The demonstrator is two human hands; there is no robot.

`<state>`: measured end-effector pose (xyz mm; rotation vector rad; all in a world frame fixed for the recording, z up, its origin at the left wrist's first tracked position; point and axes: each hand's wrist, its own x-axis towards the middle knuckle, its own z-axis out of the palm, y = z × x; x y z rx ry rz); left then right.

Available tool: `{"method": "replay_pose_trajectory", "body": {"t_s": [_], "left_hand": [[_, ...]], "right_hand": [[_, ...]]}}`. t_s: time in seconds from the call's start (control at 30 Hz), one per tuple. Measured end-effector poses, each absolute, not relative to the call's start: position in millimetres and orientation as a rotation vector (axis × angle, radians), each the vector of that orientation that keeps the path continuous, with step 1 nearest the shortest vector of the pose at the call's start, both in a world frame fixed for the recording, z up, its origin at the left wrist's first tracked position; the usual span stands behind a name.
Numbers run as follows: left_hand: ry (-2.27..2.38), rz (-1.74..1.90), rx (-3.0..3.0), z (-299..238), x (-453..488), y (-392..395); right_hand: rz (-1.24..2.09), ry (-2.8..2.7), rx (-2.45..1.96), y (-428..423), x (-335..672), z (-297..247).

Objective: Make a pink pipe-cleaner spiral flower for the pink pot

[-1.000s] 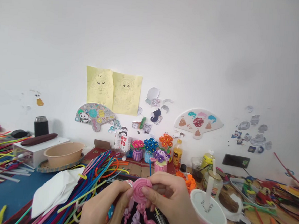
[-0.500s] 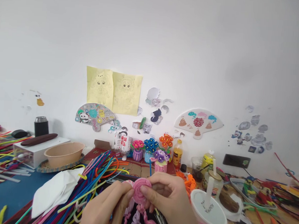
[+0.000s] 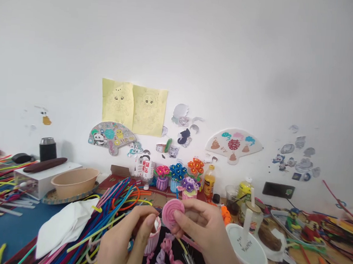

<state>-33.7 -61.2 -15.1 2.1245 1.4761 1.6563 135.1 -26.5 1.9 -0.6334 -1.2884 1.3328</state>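
Between the thumb and fingers of my right hand point(image 3: 199, 229) is a flat pink coil of pipe cleaner point(image 3: 169, 216), its spiral face turned toward me. My left hand point(image 3: 125, 236) curls around the far side and rim of a small pink-and-white striped pot point(image 3: 152, 242), its thumb at the rim. Some of the pot is hidden behind those fingers. Below the hands lie curled pink pipe cleaner pieces point(image 3: 173, 257) on a dark surface. Thin metal wires point(image 3: 189, 260) show beside my right wrist.
A lidded drink cup point(image 3: 247, 248) with a straw stands close to my right arm. Bundled coloured pipe cleaners point(image 3: 99, 219) and a white tissue point(image 3: 60, 224) lie left. Potted pipe-cleaner flowers point(image 3: 178, 176) and a juice bottle point(image 3: 209, 184) line the wall. A beige bowl point(image 3: 74, 182) sits far left.
The pink coil has come away from the striped pot, up and slightly right, in my right hand. The pot's open top now shows beside my left fingers.
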Motion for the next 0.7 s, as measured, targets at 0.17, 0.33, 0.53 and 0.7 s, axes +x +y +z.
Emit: {"method": "replay_pose_trajectory", "body": {"t_s": [0.17, 0.33, 0.53, 0.7], "left_hand": [[1.490, 1.738, 1.945, 0, -17, -52], [1.381, 1.783, 1.713, 14, -4, -46], [1.101, 1.766, 1.657, 20, -11, -28], [0.929, 1.759, 1.539, 29, -6, -17]], "right_hand": [[1.260, -1.230, -0.663, -23, 136, 2], [1.191, -1.135, -0.704, -20, 137, 3], [1.116, -0.986, -0.673, -16, 141, 0], [1.076, -0.992, -0.683, -12, 140, -2]]}}
